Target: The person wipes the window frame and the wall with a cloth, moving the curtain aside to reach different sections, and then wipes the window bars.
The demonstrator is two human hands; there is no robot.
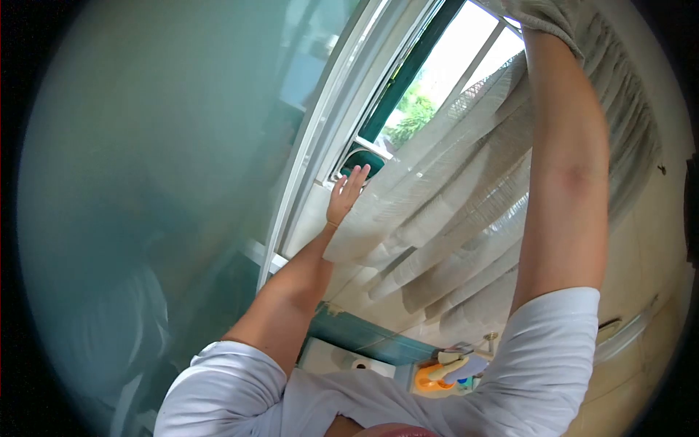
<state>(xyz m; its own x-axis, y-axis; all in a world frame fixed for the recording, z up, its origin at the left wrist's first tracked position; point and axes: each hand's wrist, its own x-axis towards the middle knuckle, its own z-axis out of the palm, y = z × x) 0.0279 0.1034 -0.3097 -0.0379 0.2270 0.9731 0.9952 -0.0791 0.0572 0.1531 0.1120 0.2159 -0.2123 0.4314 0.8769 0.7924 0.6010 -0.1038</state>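
My left hand [348,194] reaches up to the lower corner of the window, its fingers stretched out over a dark green piece [373,159] at the white window frame [320,138]. A thin band circles that wrist. My right arm [568,156] is raised high, and its upper end goes under gathered grey-beige cloth [542,16], which hides the hand. Between my arms hangs a sheer white curtain [444,197], slanting across the view and partly covering the window. Its edge passes close beside my left hand and forearm.
A frosted glass panel [167,146] fills the left side. Beyond the window are pale bars and green leaves [413,116]. Below lie an orange item [431,378] with cloths or gloves, a paper roll [360,363] and a teal tiled band [386,344]. A beige wall [648,240] stands at right.
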